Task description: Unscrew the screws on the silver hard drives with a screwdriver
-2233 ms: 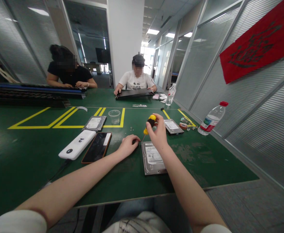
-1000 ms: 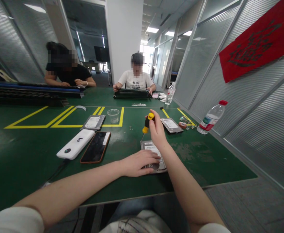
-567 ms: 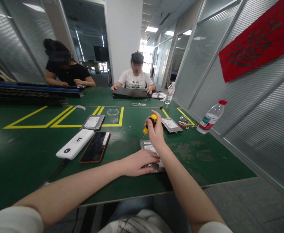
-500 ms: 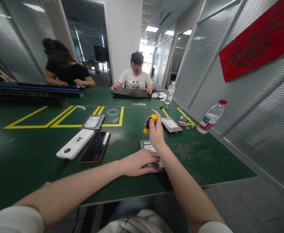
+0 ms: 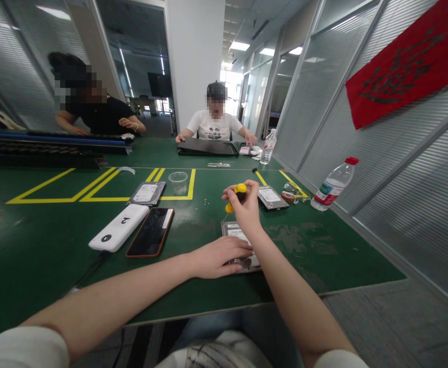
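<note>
In front of me a hard drive (image 5: pixel 231 230) lies on the green table (image 5: pixel 193 301). My left hand (image 5: pixel 218 256) rests flat across the drive's lower part, fingers stretched to the right. Above the far end of the drive, my right hand (image 5: pixel 246 204) grips a yellow and black screwdriver (image 5: pixel 240 190). The screwdriver's thin shaft points down at the drive's far left corner; whether its tip sits in a screw is too small to tell. Several tiny bits (image 5: pixel 206 202), perhaps screws, lie on the table beyond the drive.
Left of the drive are a phone (image 5: pixel 150 232), a white power bank (image 5: pixel 119 228) and another hard drive (image 5: pixel 147 192), with a clear cup (image 5: pixel 178 184) nearby. A third drive (image 5: pixel 273 198) and a bottle (image 5: pixel 333 185) are to the right. Two people sit across the table.
My right hand has changed its hold on the screwdriver, fingers now reaching over to the left. Across the table, one person's hand moved right toward small items; the other person leaned left.
</note>
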Action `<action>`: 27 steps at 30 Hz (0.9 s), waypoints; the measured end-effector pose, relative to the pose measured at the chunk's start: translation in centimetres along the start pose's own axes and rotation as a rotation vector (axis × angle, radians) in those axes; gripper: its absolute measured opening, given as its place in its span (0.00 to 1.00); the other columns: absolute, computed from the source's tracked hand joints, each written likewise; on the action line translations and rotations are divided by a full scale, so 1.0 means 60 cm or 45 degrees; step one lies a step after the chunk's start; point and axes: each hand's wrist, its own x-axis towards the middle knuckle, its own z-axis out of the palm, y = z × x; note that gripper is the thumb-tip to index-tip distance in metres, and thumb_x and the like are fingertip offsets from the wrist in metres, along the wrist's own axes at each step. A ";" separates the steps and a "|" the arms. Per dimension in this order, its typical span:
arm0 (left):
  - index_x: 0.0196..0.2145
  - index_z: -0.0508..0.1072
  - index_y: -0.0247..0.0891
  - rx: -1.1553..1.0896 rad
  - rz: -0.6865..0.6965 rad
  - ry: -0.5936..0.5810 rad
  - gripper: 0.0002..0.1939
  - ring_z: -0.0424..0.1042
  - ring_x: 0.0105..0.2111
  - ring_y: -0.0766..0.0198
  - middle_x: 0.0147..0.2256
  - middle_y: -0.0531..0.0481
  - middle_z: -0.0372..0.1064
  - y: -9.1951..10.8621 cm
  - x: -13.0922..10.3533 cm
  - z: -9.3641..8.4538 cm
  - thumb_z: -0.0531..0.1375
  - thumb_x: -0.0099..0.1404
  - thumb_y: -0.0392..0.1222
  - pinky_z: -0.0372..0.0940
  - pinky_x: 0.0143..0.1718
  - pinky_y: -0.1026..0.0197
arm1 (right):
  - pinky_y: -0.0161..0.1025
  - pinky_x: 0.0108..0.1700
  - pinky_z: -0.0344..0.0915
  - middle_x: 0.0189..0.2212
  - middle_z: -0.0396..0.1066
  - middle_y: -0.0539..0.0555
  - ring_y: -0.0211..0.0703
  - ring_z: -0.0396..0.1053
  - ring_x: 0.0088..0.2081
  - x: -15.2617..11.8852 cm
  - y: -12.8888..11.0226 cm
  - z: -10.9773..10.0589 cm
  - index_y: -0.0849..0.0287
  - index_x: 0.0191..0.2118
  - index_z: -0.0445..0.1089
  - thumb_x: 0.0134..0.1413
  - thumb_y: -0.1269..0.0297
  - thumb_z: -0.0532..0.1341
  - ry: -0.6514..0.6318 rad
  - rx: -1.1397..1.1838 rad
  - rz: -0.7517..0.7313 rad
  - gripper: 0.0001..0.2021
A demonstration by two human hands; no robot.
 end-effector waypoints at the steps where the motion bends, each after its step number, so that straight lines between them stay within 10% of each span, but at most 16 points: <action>1: 0.56 0.65 0.34 0.000 0.001 0.004 0.24 0.63 0.58 0.52 0.56 0.36 0.65 0.000 0.000 0.000 0.43 0.75 0.53 0.56 0.60 0.49 | 0.37 0.36 0.67 0.32 0.68 0.46 0.35 0.69 0.29 0.000 0.001 0.000 0.52 0.41 0.53 0.54 0.56 0.62 -0.024 0.018 0.041 0.16; 8: 0.55 0.66 0.35 0.006 -0.004 0.000 0.23 0.63 0.57 0.52 0.55 0.37 0.66 0.002 0.001 -0.001 0.44 0.75 0.53 0.56 0.60 0.49 | 0.35 0.34 0.63 0.32 0.65 0.48 0.34 0.66 0.30 0.001 0.005 -0.004 0.53 0.46 0.62 0.63 0.47 0.47 -0.087 0.106 0.047 0.18; 15: 0.55 0.65 0.36 0.020 -0.009 -0.001 0.22 0.62 0.59 0.52 0.57 0.36 0.64 -0.002 -0.003 0.002 0.45 0.75 0.51 0.55 0.60 0.49 | 0.39 0.43 0.67 0.39 0.69 0.50 0.37 0.70 0.38 0.005 0.006 -0.003 0.52 0.40 0.57 0.52 0.53 0.63 0.018 0.036 0.046 0.16; 20: 0.55 0.66 0.35 0.022 -0.015 -0.007 0.23 0.62 0.58 0.52 0.56 0.36 0.65 0.000 -0.001 0.001 0.44 0.75 0.52 0.56 0.60 0.49 | 0.34 0.33 0.65 0.26 0.66 0.43 0.33 0.66 0.26 0.007 0.006 0.003 0.52 0.39 0.56 0.53 0.49 0.61 -0.061 0.195 0.144 0.16; 27: 0.55 0.66 0.35 0.021 -0.004 -0.004 0.22 0.62 0.58 0.52 0.56 0.36 0.64 -0.001 -0.001 0.002 0.45 0.75 0.51 0.56 0.60 0.49 | 0.35 0.34 0.65 0.32 0.66 0.49 0.35 0.67 0.30 0.009 0.009 0.000 0.54 0.44 0.65 0.58 0.44 0.53 -0.069 0.206 0.182 0.20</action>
